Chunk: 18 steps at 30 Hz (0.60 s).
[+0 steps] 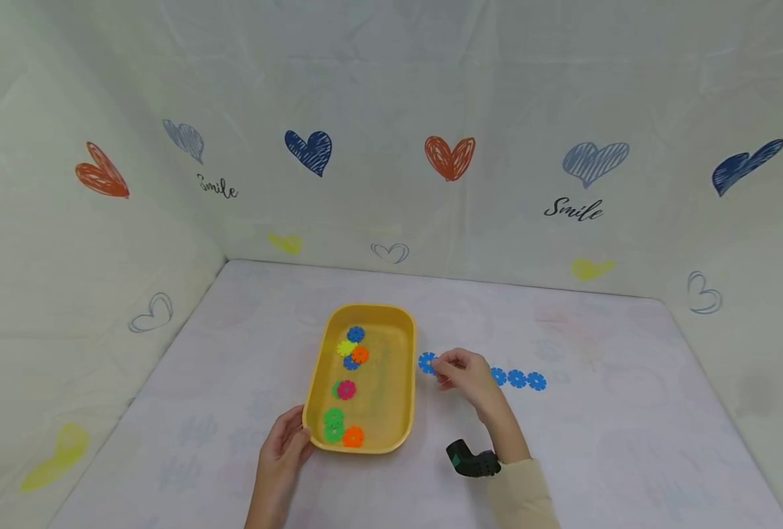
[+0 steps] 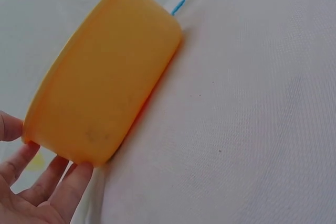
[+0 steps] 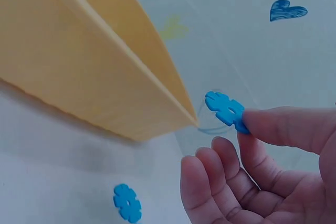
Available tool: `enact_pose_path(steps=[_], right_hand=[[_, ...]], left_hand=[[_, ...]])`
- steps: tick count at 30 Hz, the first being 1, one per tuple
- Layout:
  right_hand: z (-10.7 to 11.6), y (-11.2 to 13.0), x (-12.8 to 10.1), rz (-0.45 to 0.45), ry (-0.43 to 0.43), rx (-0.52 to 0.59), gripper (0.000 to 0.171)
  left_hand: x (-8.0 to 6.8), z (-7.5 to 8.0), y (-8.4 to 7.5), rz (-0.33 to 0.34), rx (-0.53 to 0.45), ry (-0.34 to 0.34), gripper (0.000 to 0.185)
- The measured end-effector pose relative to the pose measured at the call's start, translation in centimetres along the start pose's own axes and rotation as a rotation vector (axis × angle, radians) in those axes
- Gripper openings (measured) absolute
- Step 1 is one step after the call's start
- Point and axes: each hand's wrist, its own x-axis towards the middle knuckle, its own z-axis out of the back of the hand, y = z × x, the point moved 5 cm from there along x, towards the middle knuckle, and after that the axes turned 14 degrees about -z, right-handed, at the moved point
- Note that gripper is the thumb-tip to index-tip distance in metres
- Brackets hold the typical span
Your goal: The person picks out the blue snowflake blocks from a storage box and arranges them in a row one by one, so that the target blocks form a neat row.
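Tray (image 1: 388, 367) w/ mixed discs (image 1: 347, 389) gripped by L hand (image 1: 283, 444), blue disc (image 1: 426, 363) pinched in R hand (image 1: 468, 376), part-hiding blue disc row (image 1: 516, 378)

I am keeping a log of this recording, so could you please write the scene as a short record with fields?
Left hand: grips yellow tray by near-left corner
Right hand: pinches blue snowflake disc, right of tray
Tray contents: snowflake discs in blue, yellow, orange, green, magenta
Table: row of blue snowflake discs, at least three, right of right hand
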Motion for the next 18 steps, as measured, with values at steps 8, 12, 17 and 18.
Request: enact_pose_path(steps=[8, 12, 17, 18], right_hand=[[3.4, -1.8, 0.1, -0.045, -0.059, 0.03, 0.026], [5.1, -2.7, 0.1, -0.067, -0.079, 0.031, 0.029], [7.1, -3.8, 0.1, -0.088, -0.103, 0.03, 0.033], [7.5, -4.0, 0.1, -0.091, -0.109, 0.033, 0.033]], left_hand=[[-0.1, -0.1, -0.3, 0.024, 0.007, -0.016, 0.041], [-0.1, -0.1, -0.4, 0.039, 0.018, -0.023, 0.041], [-0.1, 0.0, -0.5, 0.044, 0.02, -0.023, 0.041], [-0.1, -0.1, -0.5, 0.044, 0.019, -0.023, 0.041]])
